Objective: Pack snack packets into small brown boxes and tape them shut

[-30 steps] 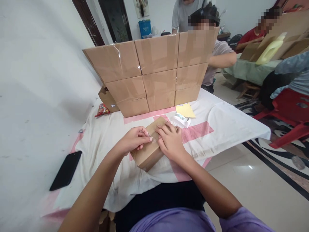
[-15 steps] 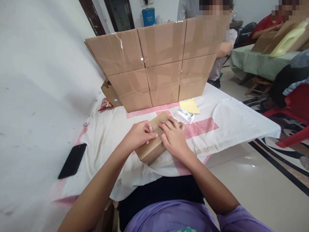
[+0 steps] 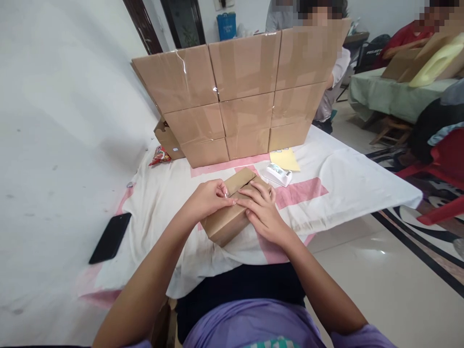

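Observation:
A small brown cardboard box (image 3: pixel 225 223) lies on the white and pink cloth (image 3: pixel 326 191) in front of me, its top flaps meeting at a seam. My left hand (image 3: pixel 208 199) rests on the box's left top with its fingertips pinched together at the seam, apparently on a piece of clear tape. My right hand (image 3: pixel 264 212) lies flat on the right flap, fingers spread and pressing down. A white tape dispenser (image 3: pixel 278 174) sits just beyond the box, and a yellow paper (image 3: pixel 284 159) lies behind it.
A wall of stacked sealed cardboard boxes (image 3: pixel 235 96) stands at the back of the table. A black phone (image 3: pixel 110 237) lies at the left, a red snack packet (image 3: pixel 160 155) near the stack. Other people sit behind the boxes and at a green-covered table (image 3: pixel 384 96) on the right.
My right hand has opened out and slid slightly back along the box top. The flaps' seam now shows more. My left hand's pinch stays at the seam.

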Motion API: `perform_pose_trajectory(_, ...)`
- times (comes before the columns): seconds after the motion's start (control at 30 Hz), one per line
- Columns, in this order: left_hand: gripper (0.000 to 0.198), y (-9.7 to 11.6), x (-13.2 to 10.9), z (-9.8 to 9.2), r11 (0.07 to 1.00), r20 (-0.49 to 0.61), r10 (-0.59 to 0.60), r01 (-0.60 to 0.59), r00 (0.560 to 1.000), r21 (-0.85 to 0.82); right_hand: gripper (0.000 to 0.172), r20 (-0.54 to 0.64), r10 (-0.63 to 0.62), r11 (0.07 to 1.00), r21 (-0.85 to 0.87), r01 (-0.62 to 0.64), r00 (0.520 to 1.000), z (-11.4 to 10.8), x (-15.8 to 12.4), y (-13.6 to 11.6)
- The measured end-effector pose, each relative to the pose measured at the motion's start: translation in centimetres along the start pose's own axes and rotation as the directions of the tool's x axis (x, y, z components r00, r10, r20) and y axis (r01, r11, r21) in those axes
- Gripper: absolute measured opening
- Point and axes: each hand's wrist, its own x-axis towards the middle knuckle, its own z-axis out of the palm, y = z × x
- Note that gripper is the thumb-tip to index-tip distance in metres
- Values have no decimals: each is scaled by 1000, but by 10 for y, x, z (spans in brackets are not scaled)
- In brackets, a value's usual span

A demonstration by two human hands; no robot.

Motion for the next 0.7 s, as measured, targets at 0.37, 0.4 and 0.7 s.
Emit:
perform_pose_trajectory(0.37, 27, 1, 10, -6, 996, 82, 82, -84, 993, 23, 36, -75, -71, 997, -45, 68, 995, 6, -3, 4)
perform_pose_trajectory(0.4, 28, 0, 12, -7, 995, 85, 97, -99, 992, 23, 36, -79, -67, 997, -39, 64, 995, 7, -3, 3)
perform_pose_trajectory(0.7, 34, -10, 15, -6, 992, -47, 82, -78, 995, 98, 36, -106, -45, 999, -7, 45, 993, 9, -3, 2)
